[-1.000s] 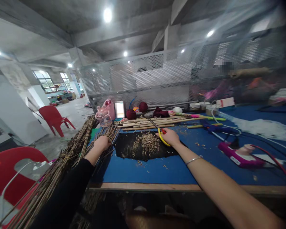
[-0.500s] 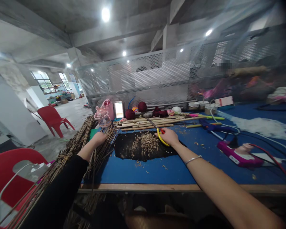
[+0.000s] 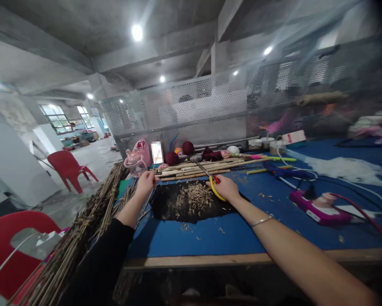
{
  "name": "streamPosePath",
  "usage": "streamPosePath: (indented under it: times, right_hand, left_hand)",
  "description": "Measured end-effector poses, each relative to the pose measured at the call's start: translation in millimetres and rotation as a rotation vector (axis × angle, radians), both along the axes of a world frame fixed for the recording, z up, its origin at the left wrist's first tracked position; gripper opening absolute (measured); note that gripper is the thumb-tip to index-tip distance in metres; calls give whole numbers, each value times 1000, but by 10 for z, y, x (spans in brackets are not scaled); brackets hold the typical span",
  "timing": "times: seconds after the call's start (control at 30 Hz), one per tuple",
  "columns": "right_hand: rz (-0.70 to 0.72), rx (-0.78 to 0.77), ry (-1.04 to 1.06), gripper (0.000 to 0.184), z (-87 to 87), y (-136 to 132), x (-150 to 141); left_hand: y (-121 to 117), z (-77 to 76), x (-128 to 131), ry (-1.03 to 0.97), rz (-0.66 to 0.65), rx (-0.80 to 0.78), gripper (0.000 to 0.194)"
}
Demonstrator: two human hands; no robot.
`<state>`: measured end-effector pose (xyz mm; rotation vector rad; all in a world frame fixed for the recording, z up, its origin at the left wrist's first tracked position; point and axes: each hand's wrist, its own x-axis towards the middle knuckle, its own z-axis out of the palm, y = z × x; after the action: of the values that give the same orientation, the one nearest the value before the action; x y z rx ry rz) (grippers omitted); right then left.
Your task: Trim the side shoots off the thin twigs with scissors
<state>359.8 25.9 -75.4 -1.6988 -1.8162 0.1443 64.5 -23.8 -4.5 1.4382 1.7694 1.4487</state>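
Observation:
My right hand (image 3: 226, 188) grips a pair of scissors (image 3: 219, 191) with yellow and red handles, its blades pointing up and left over the sticks. At the left, my left hand (image 3: 146, 186) is closed in a pinch on what looks like a thin stick (image 3: 155, 165), mostly hidden by the fingers. Between the hands lies a dark cloth (image 3: 165, 199) with a heap of short cut pieces (image 3: 195, 196) on it. Beside and under my left forearm, a large bundle of dry stalks (image 3: 92, 221) runs off the table's left edge.
Long pale sticks (image 3: 197, 168) lie across the back, before dark red yarn balls (image 3: 188, 148) and a pink container (image 3: 136, 162). A purple power strip (image 3: 318, 209) with cables and a plastic bag (image 3: 347, 170) are at right. Red chairs (image 3: 68, 168) stand left. Perforated metal panels (image 3: 178, 112) rise behind.
My left hand has moved from the stalk bundle up and right, toward the cloth's left edge, now in a pinch. My right hand keeps hold of the scissors in nearly the same place.

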Motion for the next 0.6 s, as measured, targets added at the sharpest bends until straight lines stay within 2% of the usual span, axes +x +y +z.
streamPosePath:
  times: [0.07,0.13,0.23,0.33,0.4,0.47,0.5,0.6]
  right_hand:
    - [12,52,67,32,13,-42,15]
    - [46,135,218,32,71,-76,27]
    - [157,279,619,34,275,-92,10]
    - [296,282,1028,38,531,-69,-76]
    - [369,231,1156,39,634,-50,-149]
    - [398,191,1212,36,640,-42,-204]
    - [392,168,1234,33,611,-43,-221]
    - [497,30,1254,28,468,-54,-224]
  left_hand:
    - [51,-46,269,32,-35,94,17]
    - [79,-104,525,193,-56,338,17]
    - [79,-228,828,391,-89,554,15]
    - [56,-377,988,473,-155,584,15]
    - [38,-458,1020,474,-176,568,16]
    - [22,-509,1010,475,-197,545,16]
    - [17,-524,997,481,-210,532,17]
    - [19,-545,955,515,-261,485,18]
